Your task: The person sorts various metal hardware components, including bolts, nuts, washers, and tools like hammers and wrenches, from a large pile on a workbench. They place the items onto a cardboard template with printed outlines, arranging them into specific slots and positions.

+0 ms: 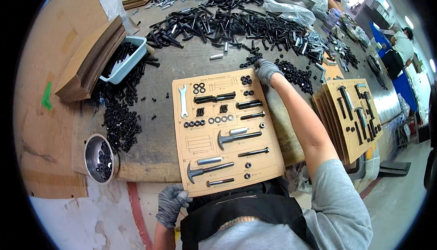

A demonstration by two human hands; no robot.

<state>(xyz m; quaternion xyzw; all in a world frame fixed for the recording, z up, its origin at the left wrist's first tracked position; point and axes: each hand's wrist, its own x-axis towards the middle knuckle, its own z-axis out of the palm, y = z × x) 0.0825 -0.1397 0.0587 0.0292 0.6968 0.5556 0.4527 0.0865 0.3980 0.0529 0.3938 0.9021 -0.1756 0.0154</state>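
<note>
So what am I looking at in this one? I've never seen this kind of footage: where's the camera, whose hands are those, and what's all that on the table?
The camera sits on a person's head and looks down, with a fisheye lens that bends edges. Both gloved hands are that person's. The left hand grips the near corner of a cardboard card printed with outlines and partly filled with bolts, washers, a small wrench and hammer-shaped parts. The right hand reaches past the card's far edge to a pile of small black nuts; whether it holds one is hidden. Around lie black bolts, a blue tub, a metal bowl and filled cards.
</note>
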